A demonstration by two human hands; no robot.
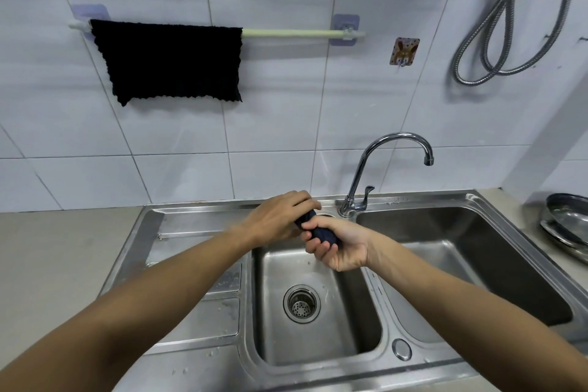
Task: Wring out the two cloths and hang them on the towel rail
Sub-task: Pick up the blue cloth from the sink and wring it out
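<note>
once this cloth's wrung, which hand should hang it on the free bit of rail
Right, probably. The bare stretch of towel rail lies right of the hung cloth, and the right hand already grips the twisted cloth.

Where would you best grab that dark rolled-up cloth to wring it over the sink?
At its two ends, one hand from each side, as here: the left hand holds the upper end, the right hand the lower end of the dark twisted cloth. Rolled into a short rope, it twists best with opposed grips.

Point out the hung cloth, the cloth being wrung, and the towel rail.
hung cloth (171,60), head view, middle of the fabric.
cloth being wrung (321,232), head view, twisted part between the hands.
towel rail (292,33), head view, bare bar.
</note>
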